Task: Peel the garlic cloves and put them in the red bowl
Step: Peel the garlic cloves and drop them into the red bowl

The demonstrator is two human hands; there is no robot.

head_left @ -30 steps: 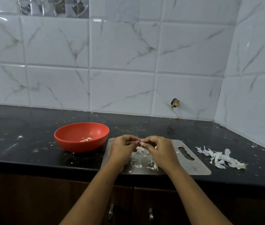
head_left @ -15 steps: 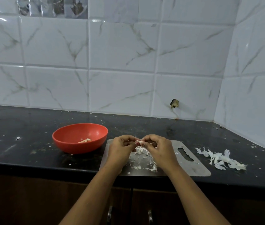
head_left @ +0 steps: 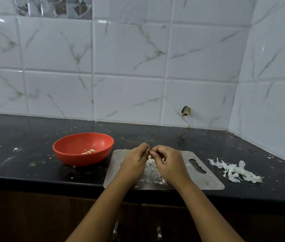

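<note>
My left hand (head_left: 133, 158) and my right hand (head_left: 168, 162) meet fingertip to fingertip over a steel cutting board (head_left: 206, 182). Together they pinch a small garlic clove (head_left: 149, 153), mostly hidden by the fingers. White peel scraps (head_left: 153, 179) lie on the board under the hands. To the left on the black counter stands the red bowl (head_left: 68, 152), with a few peeled cloves (head_left: 88, 151) at its bottom.
A heap of white garlic skins (head_left: 234, 170) lies on the counter right of the board. The black counter (head_left: 24, 163) ends at a tiled wall behind and on the right. Cabinet doors with handles (head_left: 115, 230) sit below the front edge.
Both hands keep working the clove at the same spot over the board, fingers drawn slightly closer together. The bowl and skins have not moved.
</note>
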